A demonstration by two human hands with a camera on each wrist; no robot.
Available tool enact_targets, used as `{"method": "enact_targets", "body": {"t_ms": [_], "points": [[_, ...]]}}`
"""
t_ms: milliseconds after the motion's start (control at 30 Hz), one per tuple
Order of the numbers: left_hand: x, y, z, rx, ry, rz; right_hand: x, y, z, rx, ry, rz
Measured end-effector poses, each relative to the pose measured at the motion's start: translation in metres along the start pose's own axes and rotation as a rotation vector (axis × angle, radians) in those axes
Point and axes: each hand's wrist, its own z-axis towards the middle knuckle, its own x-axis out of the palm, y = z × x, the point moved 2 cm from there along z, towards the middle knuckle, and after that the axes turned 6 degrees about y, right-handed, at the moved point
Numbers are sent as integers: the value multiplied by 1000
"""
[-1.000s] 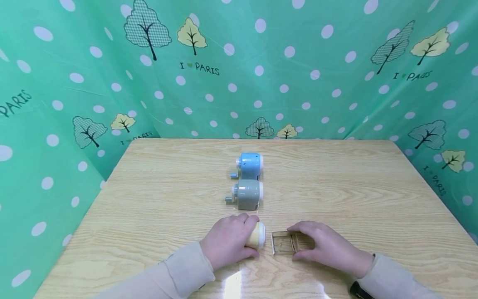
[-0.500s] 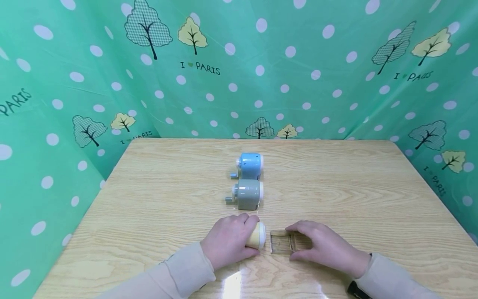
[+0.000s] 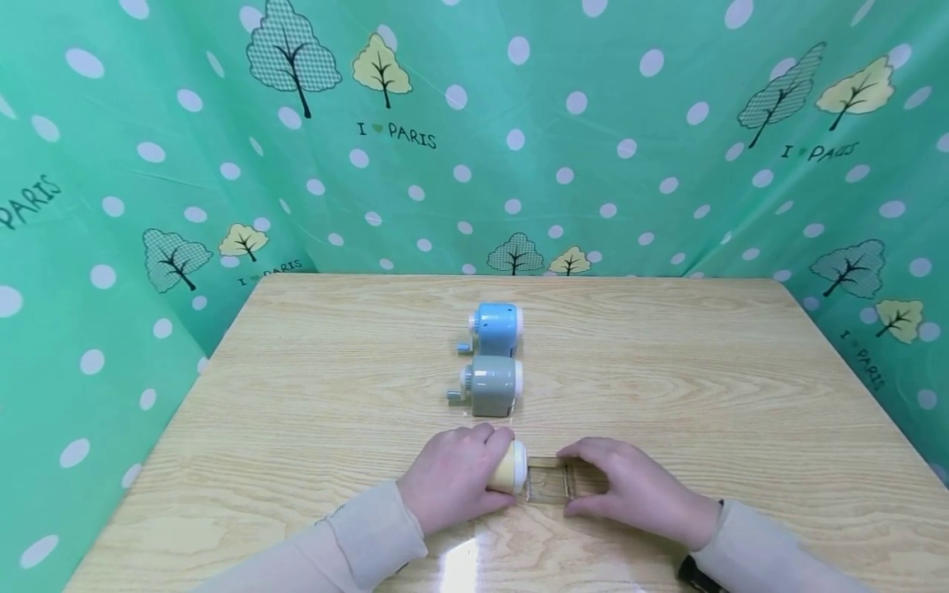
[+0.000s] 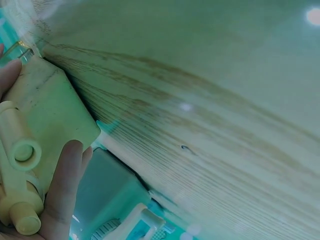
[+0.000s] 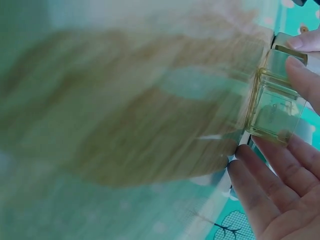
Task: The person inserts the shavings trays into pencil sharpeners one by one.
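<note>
In the head view my left hand grips a pale yellow crank pencil sharpener, its white end facing right. The crank handle shows close up in the left wrist view. From the right, my right hand holds a clear, brownish plastic drawer between thumb and fingers. The drawer's left end is right at the sharpener's white end, low over the table. In the right wrist view the clear drawer lies between the thumb and the spread fingers. My left palm hides most of the yellow body in the head view.
Behind my hands a grey crank sharpener stands on the wooden table, with a blue crank sharpener just beyond it. Both have cranks pointing left. A green patterned curtain surrounds the table's back and sides.
My right hand has slid left with the clear drawer, closing the gap to the yellow sharpener's white end. The left hand and its sharpener have stayed in place.
</note>
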Motion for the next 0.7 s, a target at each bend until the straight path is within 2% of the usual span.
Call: {"method": "enact_targets", "body": {"t_ms": [700], "points": [[0, 0, -1, 23, -39, 0, 3, 10, 15, 57, 48, 18]]}}
